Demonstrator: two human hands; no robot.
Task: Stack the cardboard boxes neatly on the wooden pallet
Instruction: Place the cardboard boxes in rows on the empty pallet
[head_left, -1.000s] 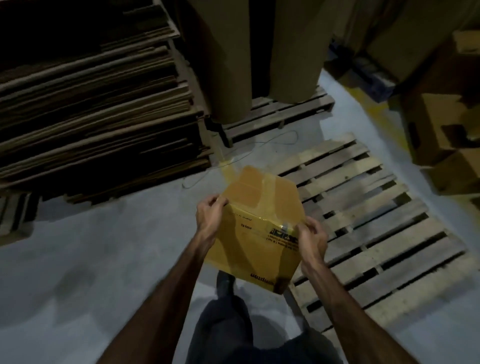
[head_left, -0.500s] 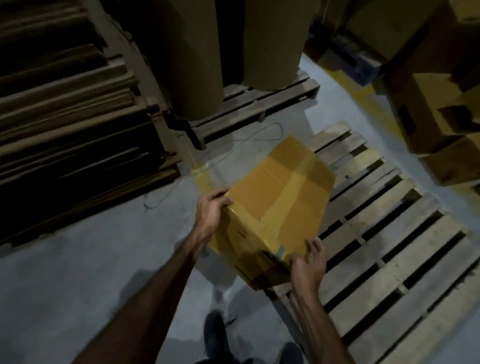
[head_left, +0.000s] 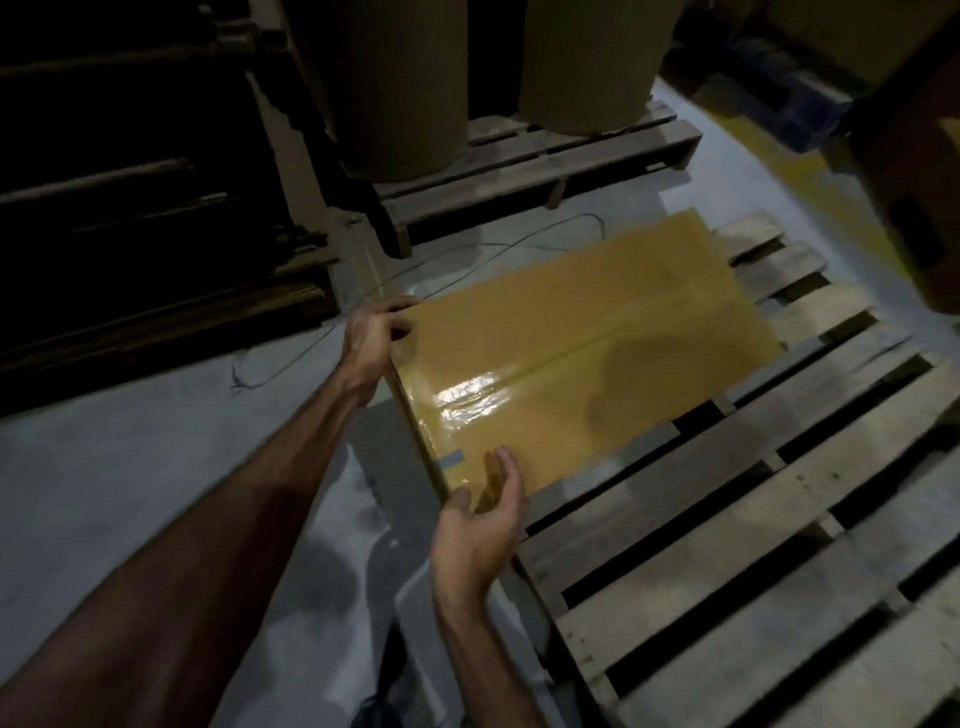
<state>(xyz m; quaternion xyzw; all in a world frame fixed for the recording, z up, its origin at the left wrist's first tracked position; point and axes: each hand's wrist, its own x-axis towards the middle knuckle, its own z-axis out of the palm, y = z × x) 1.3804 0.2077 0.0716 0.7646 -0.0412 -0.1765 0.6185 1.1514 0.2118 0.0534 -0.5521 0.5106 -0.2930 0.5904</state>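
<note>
The cardboard box has come down onto the wooden pallet; my left hand still grips its corner, my right hand has released.

Two bare forearms entered from the near edge, neither showing a sleeve, watch, band or glove anywhere along its visible length. The left hand was ungloved and carried no ring that could be made out in the dim light. The right hand was likewise ungloved, its wrist bare. Between the arms, at the very near edge, a small patch of dark clothing showed, too shadowed and too cropped to tell its cut or fabric. Motion blur softened the finer detail of both hands.
</note>
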